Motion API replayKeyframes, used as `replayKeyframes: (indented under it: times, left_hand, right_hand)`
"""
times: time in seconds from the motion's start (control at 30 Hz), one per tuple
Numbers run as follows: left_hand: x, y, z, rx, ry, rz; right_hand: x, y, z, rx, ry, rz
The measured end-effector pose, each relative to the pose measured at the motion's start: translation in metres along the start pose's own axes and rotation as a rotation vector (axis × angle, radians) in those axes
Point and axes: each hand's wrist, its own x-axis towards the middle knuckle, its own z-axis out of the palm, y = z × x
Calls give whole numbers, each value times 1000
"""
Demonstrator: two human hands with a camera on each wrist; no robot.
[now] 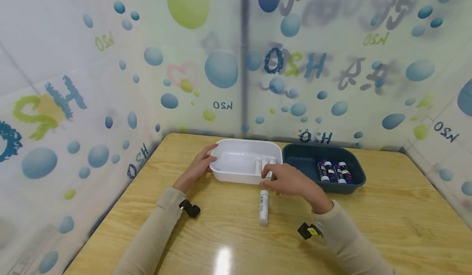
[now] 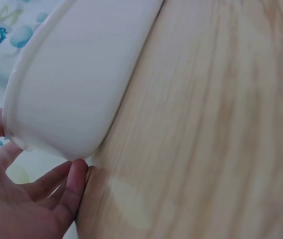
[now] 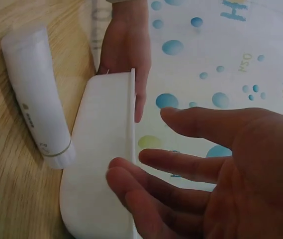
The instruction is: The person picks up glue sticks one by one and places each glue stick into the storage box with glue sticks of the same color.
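Observation:
A white plastic tray (image 1: 236,176) stands on the table, with white tubes (image 1: 258,166) lying at its right end. At its left end, my left hand (image 1: 199,164) holds the rim; the left wrist view shows fingertips (image 2: 76,174) against the end wall's lower corner. Over the tray's front right edge hovers my right hand (image 1: 289,180). Its fingers (image 3: 181,164) are spread and loosely bent, with nothing between them in the right wrist view. A white capped tube (image 1: 263,209) lies on the table in front of the tray, its cap towards the tray, below the right hand.
Touching or close beside the white tray, a dark blue tray (image 1: 302,164) holds several dark blue tubes with white caps (image 1: 333,172). Both trays stand near the back edge of the wooden table (image 1: 221,221). A bubble-patterned curtain (image 1: 206,119) rises behind them.

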Motion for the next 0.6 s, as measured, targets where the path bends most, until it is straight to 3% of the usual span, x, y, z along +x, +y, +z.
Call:
replayKeyframes:
  times: [0.37, 0.6]
  left_hand:
    - [-1, 2, 1, -10, 22, 11]
    - [-2, 2, 1, -1, 16, -14]
  right_hand:
    - [3, 10, 2, -36, -65, 90]
    - [4, 9, 18, -61, -114, 139]
